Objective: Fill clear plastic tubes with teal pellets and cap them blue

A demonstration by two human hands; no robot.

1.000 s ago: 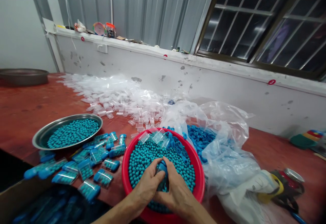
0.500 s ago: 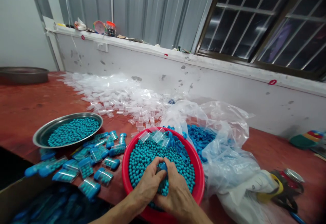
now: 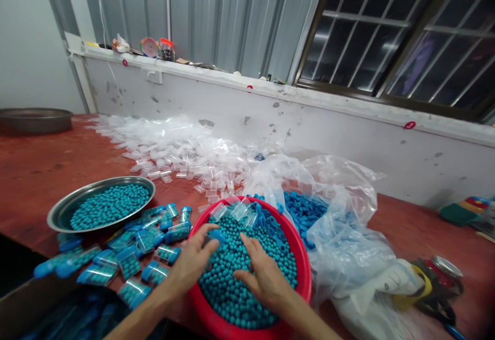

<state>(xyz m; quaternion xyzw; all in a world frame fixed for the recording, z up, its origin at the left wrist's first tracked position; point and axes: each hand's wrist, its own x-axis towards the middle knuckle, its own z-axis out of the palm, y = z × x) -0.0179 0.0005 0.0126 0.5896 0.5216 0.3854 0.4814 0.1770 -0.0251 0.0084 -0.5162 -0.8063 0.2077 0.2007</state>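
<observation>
A red basin [image 3: 305, 268] holds many turquoise beads [image 3: 247, 273], with blue caps [image 3: 268, 226] and a few clear cases [image 3: 240, 208] at its far side. Over the basin's left rim, my left hand [image 3: 193, 255] grips a small container with a blue cap [image 3: 217, 236], partly hidden by the fingers and blurred. My right hand [image 3: 263, 273] is above the beads, thumb and fingers apart, holding nothing. Several filled, blue-capped containers [image 3: 129, 261] lie on the table left of the basin.
A metal bowl of beads [image 3: 54, 217] stands at the left, with a dark box [image 3: 73, 314] below. Clear cases [image 3: 174, 144] are heaped along the wall. Right of the basin lie a plastic bag [image 3: 348, 237], blue caps and a jar [image 3: 446, 268].
My hands have parted. The left one has moved left with the container, and the right one has let go and opened over the beads.
</observation>
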